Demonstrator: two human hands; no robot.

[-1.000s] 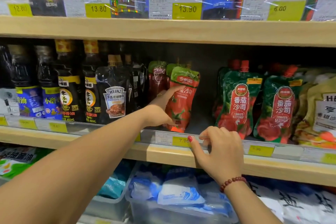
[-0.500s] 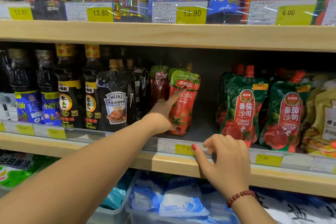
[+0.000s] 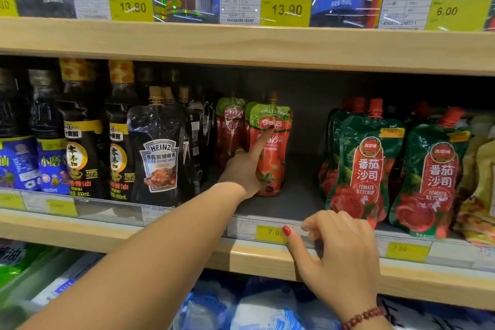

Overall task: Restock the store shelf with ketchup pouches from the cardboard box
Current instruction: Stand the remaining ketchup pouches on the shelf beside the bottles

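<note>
Red pouch [image 3: 276, 150] upright on shelf [image 3: 160, 238] (another just behind). Left grip [image 3: 242, 169]: index straight, tip pressing pouch's upper front, other fingers curled, holding nothing. Right grip [image 3: 340, 254] pinches rail [image 3: 246, 226] below, apart from pouch, thumb on its front.

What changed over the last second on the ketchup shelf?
The left hand pushed the red ketchup pouch back from the price rail and more upright; its index fingertip slid up to the logo. Nothing grasped or released. The right hand stayed curled over the rail, thumb on the 7.90 tag; green pouches and bottles unmoved.
</note>
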